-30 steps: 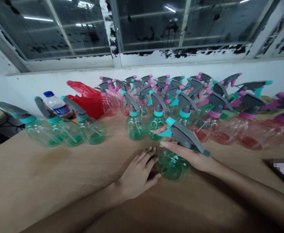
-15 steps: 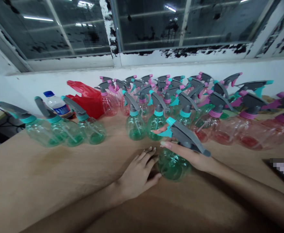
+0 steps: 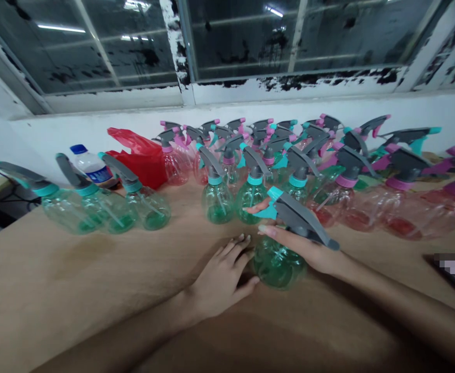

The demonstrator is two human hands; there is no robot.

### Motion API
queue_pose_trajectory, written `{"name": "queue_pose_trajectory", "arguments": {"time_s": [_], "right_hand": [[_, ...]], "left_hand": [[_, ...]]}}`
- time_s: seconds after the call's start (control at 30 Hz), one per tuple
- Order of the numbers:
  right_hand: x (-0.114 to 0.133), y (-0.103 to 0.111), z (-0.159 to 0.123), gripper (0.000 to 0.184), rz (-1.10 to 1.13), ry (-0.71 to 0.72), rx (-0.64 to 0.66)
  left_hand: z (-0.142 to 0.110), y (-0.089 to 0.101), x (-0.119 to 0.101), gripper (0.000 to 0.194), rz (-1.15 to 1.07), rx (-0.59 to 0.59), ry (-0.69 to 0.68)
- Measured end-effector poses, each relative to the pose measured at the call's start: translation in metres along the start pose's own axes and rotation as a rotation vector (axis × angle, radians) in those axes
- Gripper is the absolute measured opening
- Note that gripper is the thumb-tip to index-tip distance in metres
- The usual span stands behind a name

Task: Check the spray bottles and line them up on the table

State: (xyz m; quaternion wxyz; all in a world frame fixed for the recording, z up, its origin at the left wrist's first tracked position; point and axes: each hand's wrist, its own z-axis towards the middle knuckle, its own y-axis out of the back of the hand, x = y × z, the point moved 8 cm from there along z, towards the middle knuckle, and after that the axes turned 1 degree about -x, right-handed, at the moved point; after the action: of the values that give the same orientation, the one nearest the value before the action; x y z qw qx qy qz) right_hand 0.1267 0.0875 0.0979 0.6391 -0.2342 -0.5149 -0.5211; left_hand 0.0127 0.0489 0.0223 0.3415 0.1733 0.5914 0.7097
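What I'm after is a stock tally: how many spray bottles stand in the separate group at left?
3: the leftmost bottle, the middle bottle, the rightmost bottle in front of the red bag. No others show there.

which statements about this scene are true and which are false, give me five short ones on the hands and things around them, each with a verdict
1. The right hand holds a green spray bottle. True.
2. The left hand is wrapped around that bottle too. False: it lies beside it, back of the hand up.
3. A blue-capped bottle stands left of the red bag. True.
4. The red bag is in the left hand. False: it sits at the back of the table, apart from both hands.
5. Three green-tinted bottles stand toward the table's left end. True.
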Motion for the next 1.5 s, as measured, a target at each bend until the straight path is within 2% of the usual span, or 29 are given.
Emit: {"name": "queue_pose_trajectory", "arguments": {"time_s": [0.17,0.37,0.63,0.87,1.07,1.23,1.4,1.5], "right_hand": [[-0.001,0.003,0.001,0.020,-0.067,-0.005,-0.052],[0.006,0.015,-0.003,0.015,-0.226,0.059,-0.213],[0.004,0.005,-0.004,0.018,-0.061,0.006,-0.081],[0.004,0.006,-0.005,0.024,-0.080,-0.013,-0.068],[0.003,0.005,-0.006,0.032,-0.054,-0.044,-0.098],[0.009,-0.010,-0.002,0.037,0.021,-0.002,-0.066],[0.021,-0.039,0.008,0.036,-0.015,0.068,-0.092],[0.032,-0.066,0.020,0.044,-0.026,0.139,-0.071]], "left_hand": [[0.000,-0.002,0.000,0.047,0.002,0.021,-0.006],[0.000,-0.004,0.000,0.047,0.021,0.054,-0.003],[0.000,-0.003,0.001,0.054,0.005,0.033,-0.001],[0.000,0.001,0.001,0.056,-0.044,0.014,0.023],[-0.001,0.004,-0.001,0.075,-0.204,0.016,0.037],[-0.006,0.015,-0.006,0.082,-0.410,-0.074,0.061],[-0.019,0.042,-0.006,0.088,-0.452,-0.250,0.147],[-0.030,0.059,0.001,0.071,-0.387,-0.333,0.223]]}}
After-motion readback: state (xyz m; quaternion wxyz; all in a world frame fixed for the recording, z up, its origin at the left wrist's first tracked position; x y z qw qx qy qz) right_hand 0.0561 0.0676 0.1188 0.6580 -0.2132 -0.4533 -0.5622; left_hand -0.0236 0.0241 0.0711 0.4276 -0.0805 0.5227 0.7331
